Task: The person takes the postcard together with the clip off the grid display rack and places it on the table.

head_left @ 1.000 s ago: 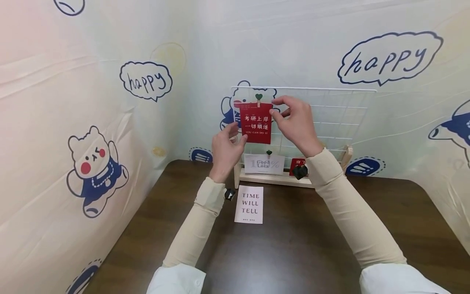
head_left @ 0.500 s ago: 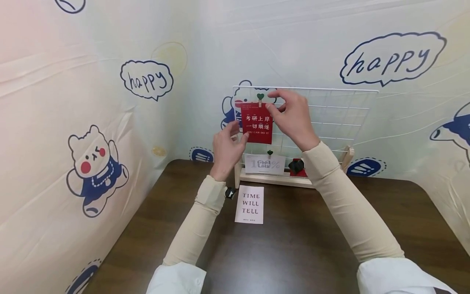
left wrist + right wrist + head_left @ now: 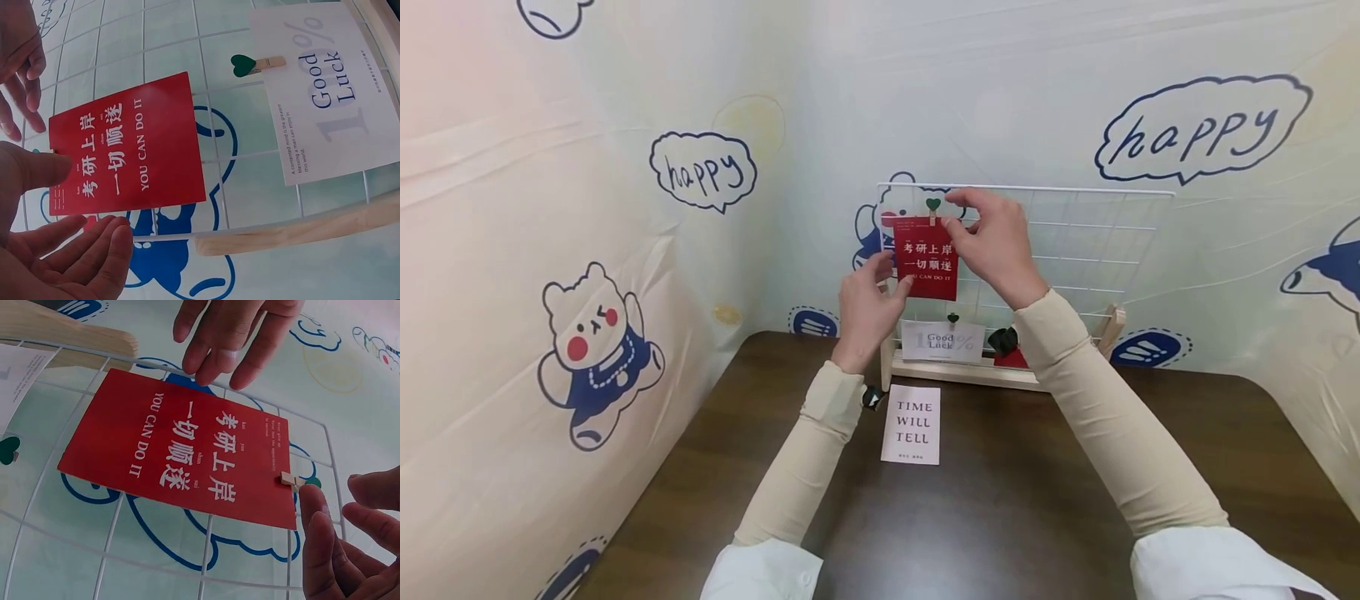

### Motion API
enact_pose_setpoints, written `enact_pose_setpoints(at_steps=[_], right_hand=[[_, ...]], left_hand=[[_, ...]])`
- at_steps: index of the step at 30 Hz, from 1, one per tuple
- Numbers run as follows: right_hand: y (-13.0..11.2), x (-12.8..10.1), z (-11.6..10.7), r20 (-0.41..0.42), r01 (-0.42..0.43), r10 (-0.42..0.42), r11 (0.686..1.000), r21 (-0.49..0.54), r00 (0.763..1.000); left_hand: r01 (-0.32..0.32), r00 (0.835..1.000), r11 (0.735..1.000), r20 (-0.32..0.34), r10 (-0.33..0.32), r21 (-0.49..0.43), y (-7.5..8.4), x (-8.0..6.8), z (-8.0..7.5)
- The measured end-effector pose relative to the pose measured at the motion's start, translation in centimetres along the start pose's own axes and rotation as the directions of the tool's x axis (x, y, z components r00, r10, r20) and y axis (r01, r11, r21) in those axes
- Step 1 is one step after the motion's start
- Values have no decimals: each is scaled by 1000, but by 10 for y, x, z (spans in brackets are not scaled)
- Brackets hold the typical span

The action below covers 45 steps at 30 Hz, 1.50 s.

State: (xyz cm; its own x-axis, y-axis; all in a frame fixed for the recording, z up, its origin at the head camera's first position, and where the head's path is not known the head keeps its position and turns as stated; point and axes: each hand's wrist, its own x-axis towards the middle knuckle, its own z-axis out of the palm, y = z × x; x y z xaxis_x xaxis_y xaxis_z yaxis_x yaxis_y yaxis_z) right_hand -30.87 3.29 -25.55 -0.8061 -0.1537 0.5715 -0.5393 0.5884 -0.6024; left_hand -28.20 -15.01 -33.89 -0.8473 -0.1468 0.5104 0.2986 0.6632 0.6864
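Both arms reach far and up; left hand (image 3: pixel 867 302) is relaxed with loose fingers, right hand (image 3: pixel 992 242) raised higher, fingertips drawn together.

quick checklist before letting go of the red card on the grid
1. Clip on card: the small wooden clip sits on the top edge of the red card: ok.
2. Clip gripping a wire of the white grid: cannot tell.
3. Left hand steadying the card's left edge: ok.
4. Right hand at the clip, fingertips beside it: ok.
5. Card clear of the Good Luck card below: ok.
6. Card hanging level: slight tilt, cannot tell.
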Motion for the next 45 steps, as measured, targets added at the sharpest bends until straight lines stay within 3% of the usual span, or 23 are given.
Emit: enact_pose_setpoints(at_steps=[16, 23, 45], right_hand=[[-1, 8, 2, 50, -22, 25, 998, -63, 998], [-5, 11, 8, 73, 16, -10, 996, -89, 997], [-3, 19, 17, 90, 1, 10, 992, -124, 996]], left_hand=[[-2, 1000, 1000, 10, 2, -30, 2, 6, 1], [-5, 1000, 1000, -12, 5, -30, -2, 9, 4], [-7, 1000, 999, -26, 5, -49, -7, 16, 12]])
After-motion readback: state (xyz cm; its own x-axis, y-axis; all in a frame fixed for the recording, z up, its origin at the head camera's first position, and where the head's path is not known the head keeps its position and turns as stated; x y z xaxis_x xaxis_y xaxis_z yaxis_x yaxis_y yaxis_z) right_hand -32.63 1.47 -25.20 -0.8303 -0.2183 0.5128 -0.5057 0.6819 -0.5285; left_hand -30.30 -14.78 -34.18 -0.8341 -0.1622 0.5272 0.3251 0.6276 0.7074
